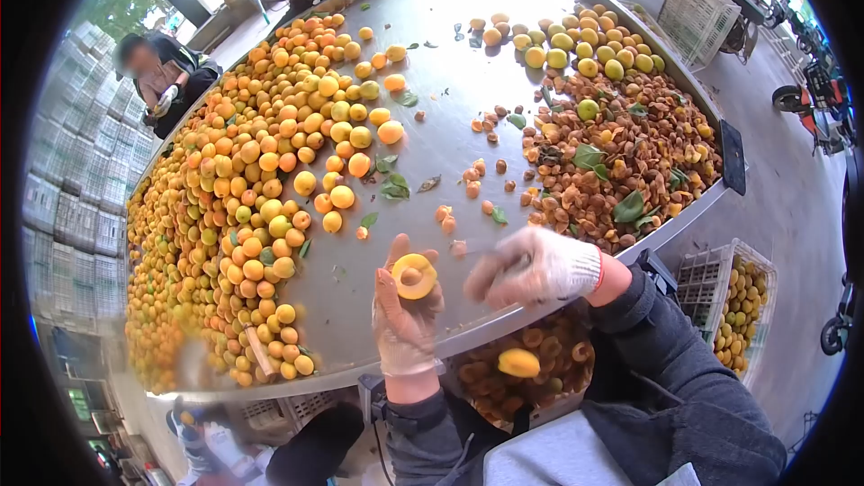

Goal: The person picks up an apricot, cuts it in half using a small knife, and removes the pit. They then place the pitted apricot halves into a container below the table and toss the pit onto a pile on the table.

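Observation:
My left hand (407, 319), in a thin pale glove, holds a cut apricot half (413, 277) with its open face up and the brown pit in the middle. To its right, my right hand (538, 268) in a white knit glove is smeared by motion; whether anything is in its fingers I cannot make out. Below both hands, at the table edge, a container of apricot halves (481, 378) is partly hidden by my arms. A brighter yellow apricot half (519, 363) shows above its contents.
Whole apricots (261, 162) cover the left of the metal table (423, 162). At right lies a heap of pits and scraps (621, 162) with leaves, yellow-green apricots (589, 40) behind it. A crate of fruit (742, 306) stands at lower right. Co-workers (162, 81) stand around the table.

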A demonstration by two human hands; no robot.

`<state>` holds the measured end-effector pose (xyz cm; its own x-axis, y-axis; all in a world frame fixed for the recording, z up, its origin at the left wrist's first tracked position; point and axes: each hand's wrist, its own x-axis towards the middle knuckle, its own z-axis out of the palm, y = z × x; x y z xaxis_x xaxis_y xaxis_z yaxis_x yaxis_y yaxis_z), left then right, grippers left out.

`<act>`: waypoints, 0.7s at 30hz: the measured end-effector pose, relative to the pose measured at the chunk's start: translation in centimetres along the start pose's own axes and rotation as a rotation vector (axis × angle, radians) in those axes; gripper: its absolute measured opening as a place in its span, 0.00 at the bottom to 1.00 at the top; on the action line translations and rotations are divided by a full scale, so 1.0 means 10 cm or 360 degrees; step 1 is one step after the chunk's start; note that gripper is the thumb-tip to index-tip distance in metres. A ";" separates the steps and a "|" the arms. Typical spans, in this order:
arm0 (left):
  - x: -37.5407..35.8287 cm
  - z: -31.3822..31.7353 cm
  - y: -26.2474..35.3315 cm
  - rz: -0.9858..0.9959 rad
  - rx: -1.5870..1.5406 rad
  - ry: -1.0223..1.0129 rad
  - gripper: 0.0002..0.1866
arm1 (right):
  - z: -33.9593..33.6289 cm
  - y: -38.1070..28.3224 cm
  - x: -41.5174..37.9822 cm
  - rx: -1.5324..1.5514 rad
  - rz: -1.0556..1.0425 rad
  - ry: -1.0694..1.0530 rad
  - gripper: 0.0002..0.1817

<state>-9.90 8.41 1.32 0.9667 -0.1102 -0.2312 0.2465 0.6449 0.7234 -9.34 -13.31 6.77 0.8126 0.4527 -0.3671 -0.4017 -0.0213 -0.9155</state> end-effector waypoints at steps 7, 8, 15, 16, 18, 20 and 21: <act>-0.07 0.16 -0.15 -0.0299 0.0473 -0.0039 0.33 | 0.28 -0.15 0.13 0.1192 -0.0679 0.0804 0.11; -0.09 0.21 -0.16 -0.0308 0.0475 -0.0041 0.33 | 0.32 -0.15 0.13 0.1150 -0.0827 0.0797 0.11; -0.15 0.30 -0.22 -0.0356 0.0818 0.0008 0.34 | 0.40 -0.03 0.20 0.0870 -0.1108 0.0742 0.10; -0.16 0.32 -0.22 -0.0369 0.0876 0.0022 0.34 | 0.40 -0.02 0.21 0.0753 -0.1151 0.0732 0.11; -0.14 0.27 -0.26 -0.0349 0.0899 -0.0019 0.33 | 0.37 0.02 0.26 0.0678 -0.1274 0.0599 0.12; -0.13 0.24 -0.32 -0.0329 0.0921 -0.0059 0.33 | 0.31 -0.01 0.26 0.0340 -0.1306 0.0501 0.11; -0.12 0.24 -0.37 -0.0321 0.0901 -0.0013 0.32 | 0.29 -0.04 0.26 0.0000 -0.1326 0.0395 0.11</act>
<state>-11.83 4.33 0.54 0.8970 -0.1958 -0.3964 0.4215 0.1080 0.9004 -8.25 -9.52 6.68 0.9106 0.1134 0.3974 0.3649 0.2307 -0.9020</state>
